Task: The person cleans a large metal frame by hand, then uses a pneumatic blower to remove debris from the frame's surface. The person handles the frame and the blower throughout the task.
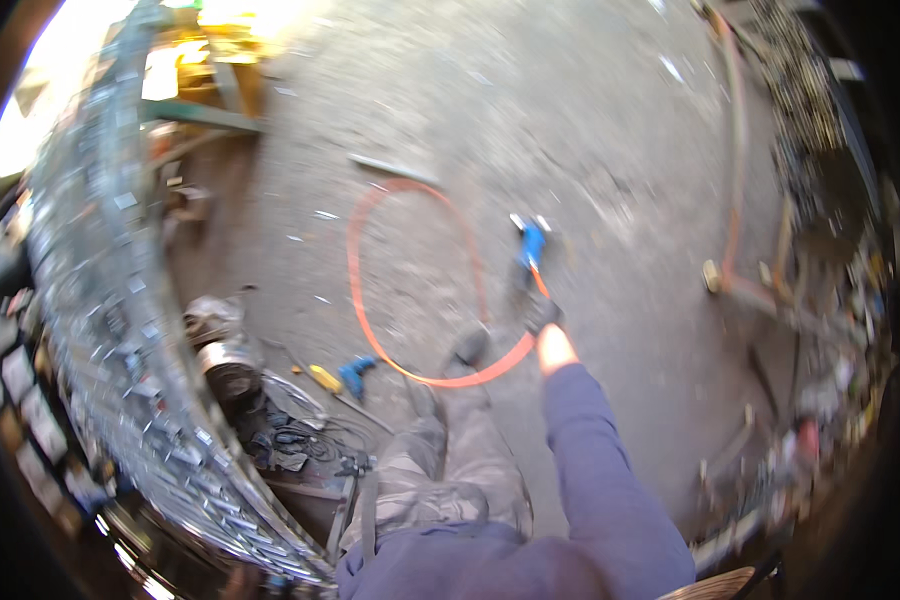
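My right hand (543, 316), in a dark glove, reaches forward over the floor, closed round an orange hose (353, 265). From its far side a short length of the hose runs to a blue tool (532, 243) with silvery parts at its head, which blur keeps me from naming more exactly. On the near side the hose sweeps in a wide loop to the left, past my shoes. I cannot tell whether the blue tool touches the floor. My left hand is out of sight.
Beside my left foot lie a second blue tool (355, 375) and a yellow piece (325, 378). A thin metal bar (394, 168) lies beyond the loop. Along the left runs a workbench (120, 300) strewn with metal parts; a metal frame (735, 200) stands at the right.
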Tool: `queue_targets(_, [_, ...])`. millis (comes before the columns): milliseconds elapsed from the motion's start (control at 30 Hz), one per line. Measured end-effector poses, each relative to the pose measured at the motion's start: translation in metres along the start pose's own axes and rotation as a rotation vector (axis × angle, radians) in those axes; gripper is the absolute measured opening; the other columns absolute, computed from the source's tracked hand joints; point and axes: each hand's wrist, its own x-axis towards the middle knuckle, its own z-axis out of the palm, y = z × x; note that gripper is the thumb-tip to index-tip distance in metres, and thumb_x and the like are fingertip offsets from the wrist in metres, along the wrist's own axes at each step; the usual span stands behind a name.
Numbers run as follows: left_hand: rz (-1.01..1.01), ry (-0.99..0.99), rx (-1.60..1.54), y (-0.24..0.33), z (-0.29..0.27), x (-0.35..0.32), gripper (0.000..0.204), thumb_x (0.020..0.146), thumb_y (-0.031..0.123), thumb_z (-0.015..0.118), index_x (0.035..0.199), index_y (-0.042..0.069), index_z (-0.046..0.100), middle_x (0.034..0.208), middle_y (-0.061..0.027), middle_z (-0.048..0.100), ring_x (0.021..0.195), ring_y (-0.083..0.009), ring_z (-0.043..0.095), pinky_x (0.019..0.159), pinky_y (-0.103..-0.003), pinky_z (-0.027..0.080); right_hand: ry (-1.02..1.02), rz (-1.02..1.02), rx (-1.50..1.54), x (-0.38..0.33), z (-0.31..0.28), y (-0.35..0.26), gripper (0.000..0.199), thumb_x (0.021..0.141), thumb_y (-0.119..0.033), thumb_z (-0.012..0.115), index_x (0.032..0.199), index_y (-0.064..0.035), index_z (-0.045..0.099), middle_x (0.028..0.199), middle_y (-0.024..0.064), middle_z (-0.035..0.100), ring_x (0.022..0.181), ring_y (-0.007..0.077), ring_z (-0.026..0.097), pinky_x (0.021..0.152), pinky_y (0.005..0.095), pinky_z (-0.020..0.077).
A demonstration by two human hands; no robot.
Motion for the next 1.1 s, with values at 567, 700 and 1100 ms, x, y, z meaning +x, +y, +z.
queue_targets(567, [0.971,0.445,-0.314,0.617,-0.292,0.054,0.083,0.098,0.05,0.062,0.158,0.0,0.033,0.139,-0.0287,0.061,0.131,-0.0376,0.057,0.112,-0.045,0.041,-0.324,-0.853,-1.191,-0.565,0.335,-0.184,0.017,0.098,-0.018,0.063,0.095,-0.0055,0.075,0.064,0.0073,0.057,0.059,0.0183,0.056,0.056,0.0372,0.0441])
queue_targets(700, [1.032,-0.269,-0.476,0.736,-0.34,0.012,0.061,0.103,0.048,0.058,0.151,0.01,0.052,0.146,-0.0127,0.059,0.133,-0.0254,0.057,0.116,-0.039,0.042,-0.528,-1.617,-1.342,-0.666,0.434,-0.259,0.017,0.093,-0.003,0.062,0.1,-0.0071,0.077,0.075,0.01,0.065,0.064,0.023,0.058,0.059,0.0366,0.0456])
queue_targets(1100, [1.707,0.044,-1.27,0.95,-0.552,-0.223,0.067,0.097,0.057,0.063,0.151,0.019,0.047,0.142,-0.0071,0.06,0.135,-0.0286,0.056,0.113,-0.053,0.045,-1.349,-0.918,-1.024,-0.721,0.617,-0.539,0.027,0.102,-0.018,0.063,0.114,0.0026,0.074,0.093,0.0093,0.074,0.08,0.0132,0.067,0.075,0.0261,0.0514])
